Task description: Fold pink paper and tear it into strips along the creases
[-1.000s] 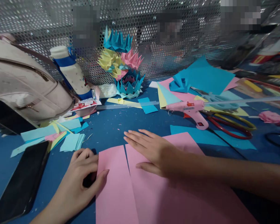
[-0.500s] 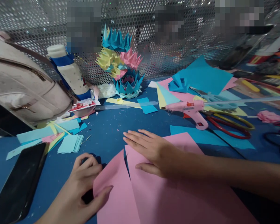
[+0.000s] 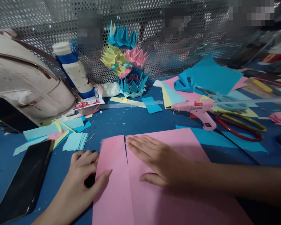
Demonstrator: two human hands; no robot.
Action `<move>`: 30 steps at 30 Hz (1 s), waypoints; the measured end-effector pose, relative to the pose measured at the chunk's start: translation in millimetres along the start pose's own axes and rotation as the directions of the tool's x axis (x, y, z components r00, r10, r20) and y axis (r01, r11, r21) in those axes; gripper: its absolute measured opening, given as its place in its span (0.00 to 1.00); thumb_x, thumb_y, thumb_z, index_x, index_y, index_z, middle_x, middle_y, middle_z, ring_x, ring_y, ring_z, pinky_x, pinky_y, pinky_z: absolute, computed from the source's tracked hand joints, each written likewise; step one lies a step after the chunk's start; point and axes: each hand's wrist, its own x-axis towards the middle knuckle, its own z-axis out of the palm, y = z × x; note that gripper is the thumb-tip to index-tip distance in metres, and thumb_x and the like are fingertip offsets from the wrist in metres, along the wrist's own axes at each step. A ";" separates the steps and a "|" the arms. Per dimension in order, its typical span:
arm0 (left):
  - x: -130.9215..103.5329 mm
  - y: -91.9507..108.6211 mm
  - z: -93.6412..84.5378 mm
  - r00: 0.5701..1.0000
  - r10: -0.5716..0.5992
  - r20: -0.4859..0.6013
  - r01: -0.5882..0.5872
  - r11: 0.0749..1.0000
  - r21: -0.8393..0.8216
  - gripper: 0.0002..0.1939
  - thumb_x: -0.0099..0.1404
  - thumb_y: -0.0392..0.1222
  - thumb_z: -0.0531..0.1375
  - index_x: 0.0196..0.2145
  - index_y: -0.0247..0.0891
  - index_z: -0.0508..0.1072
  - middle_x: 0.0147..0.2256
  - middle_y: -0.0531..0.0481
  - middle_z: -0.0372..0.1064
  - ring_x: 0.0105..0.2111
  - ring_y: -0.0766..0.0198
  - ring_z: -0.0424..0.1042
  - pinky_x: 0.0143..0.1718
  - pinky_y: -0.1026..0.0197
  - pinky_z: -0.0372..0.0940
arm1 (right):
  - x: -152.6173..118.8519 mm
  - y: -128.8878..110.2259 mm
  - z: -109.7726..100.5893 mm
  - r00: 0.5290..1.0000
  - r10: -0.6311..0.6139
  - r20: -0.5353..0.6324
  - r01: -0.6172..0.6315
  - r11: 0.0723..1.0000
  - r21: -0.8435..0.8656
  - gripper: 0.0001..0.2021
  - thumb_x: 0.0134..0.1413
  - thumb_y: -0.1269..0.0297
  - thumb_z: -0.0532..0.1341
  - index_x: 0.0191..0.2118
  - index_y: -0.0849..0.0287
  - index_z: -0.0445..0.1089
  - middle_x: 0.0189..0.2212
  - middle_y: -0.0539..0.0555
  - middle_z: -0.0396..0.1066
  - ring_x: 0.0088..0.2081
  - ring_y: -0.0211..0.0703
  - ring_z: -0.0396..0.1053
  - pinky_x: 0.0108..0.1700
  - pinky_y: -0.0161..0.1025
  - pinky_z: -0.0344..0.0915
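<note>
A large sheet of pink paper (image 3: 154, 209) lies on the blue desk (image 3: 107, 126) at the near edge of the view, a narrow slit running down from its far edge and dividing a left strip from the wider right part. The left hand (image 3: 83, 178) is partly closed at the sheet's left edge, its thumb over the top of the strip and its fingers curled at the side, holding the edge between them. The right hand (image 3: 160, 161) is open and laid flat on the wider part, fingers together and pointing toward the slit, thumb apart from them; it grasps nothing. Left of the left hand lies a black phone (image 3: 25, 178), with a small stack of pale blue squares (image 3: 74, 141) and mixed paper strips (image 3: 53, 128) beyond. Past the right hand are a blue paper piece (image 3: 245, 143), a pink glue gun (image 3: 201, 111) and scissors with red and yellow handles (image 3: 243, 125). Farther back, pale-blue-handled scissors (image 3: 231, 101) lie near a large blue sheet (image 3: 215, 73). Spiky folded-paper flowers (image 3: 133, 82) in blue, yellow and pink rise before a perforated metal panel (image 3: 152, 28); a white bottle with blue bands (image 3: 73, 70) and a pale bag (image 3: 25, 75) stand to their left.
</note>
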 end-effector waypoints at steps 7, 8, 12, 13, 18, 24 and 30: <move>3.1 3.6 -1.3 0.998 0.039 0.052 -0.041 0.999 0.030 0.15 0.69 0.42 0.54 0.26 0.40 0.73 0.32 0.50 0.70 0.35 0.57 0.64 0.39 0.51 0.55 | -2.2 -4.4 -2.2 1.000 -0.002 -0.023 0.002 1.000 -0.012 0.39 0.58 0.55 0.62 0.69 0.65 0.48 0.69 0.62 0.45 0.70 0.51 0.41 0.70 0.50 0.41; 2.5 3.5 -1.6 0.998 0.038 0.058 -0.040 0.999 0.037 0.15 0.69 0.42 0.54 0.26 0.40 0.72 0.32 0.49 0.69 0.35 0.56 0.64 0.39 0.50 0.55 | -2.4 -4.2 -1.3 0.999 -0.009 -0.032 0.009 1.000 -0.018 0.39 0.58 0.54 0.62 0.69 0.65 0.48 0.69 0.62 0.44 0.70 0.51 0.41 0.70 0.50 0.41; -0.5 3.7 -3.4 0.997 0.031 0.071 -0.034 0.998 0.051 0.16 0.69 0.43 0.53 0.25 0.40 0.73 0.31 0.49 0.70 0.37 0.55 0.64 0.42 0.49 0.56 | -2.6 -1.4 2.9 0.998 -0.041 -0.046 0.038 0.997 -0.060 0.38 0.59 0.54 0.60 0.69 0.68 0.48 0.69 0.63 0.44 0.70 0.50 0.40 0.70 0.50 0.41; -0.8 4.0 -4.0 0.996 0.028 0.079 -0.032 0.998 0.048 0.16 0.69 0.43 0.53 0.25 0.41 0.74 0.32 0.49 0.71 0.37 0.56 0.64 0.42 0.49 0.56 | -2.6 -0.9 3.6 0.998 -0.048 -0.051 0.044 0.997 -0.070 0.38 0.60 0.54 0.60 0.69 0.68 0.48 0.69 0.63 0.44 0.70 0.50 0.40 0.70 0.50 0.41; -0.2 2.3 -7.1 0.997 0.036 0.064 -0.037 0.999 0.015 0.10 0.68 0.48 0.57 0.35 0.48 0.79 0.43 0.51 0.74 0.41 0.53 0.67 0.44 0.47 0.56 | -2.5 -1.9 2.6 0.995 -0.071 -0.069 0.063 0.992 -0.111 0.36 0.61 0.53 0.58 0.67 0.72 0.51 0.68 0.66 0.46 0.70 0.52 0.41 0.70 0.52 0.43; -6.2 0.3 -7.8 0.991 0.104 0.089 -0.097 0.992 -0.076 0.08 0.64 0.49 0.61 0.37 0.47 0.78 0.46 0.49 0.73 0.43 0.51 0.68 0.43 0.50 0.62 | -2.6 -6.5 -3.4 0.998 -0.052 -0.045 0.045 0.988 -0.147 0.34 0.63 0.54 0.56 0.66 0.76 0.53 0.67 0.68 0.47 0.69 0.53 0.43 0.69 0.52 0.45; -3.3 1.5 -7.0 0.993 0.078 0.092 -0.064 0.986 -0.154 0.07 0.67 0.43 0.56 0.35 0.40 0.73 0.36 0.48 0.71 0.37 0.57 0.68 0.38 0.56 0.64 | -9.7 -30.1 -7.2 0.995 -0.082 -0.051 0.076 0.992 -0.105 0.39 0.58 0.49 0.61 0.66 0.72 0.54 0.68 0.67 0.46 0.70 0.54 0.42 0.70 0.51 0.41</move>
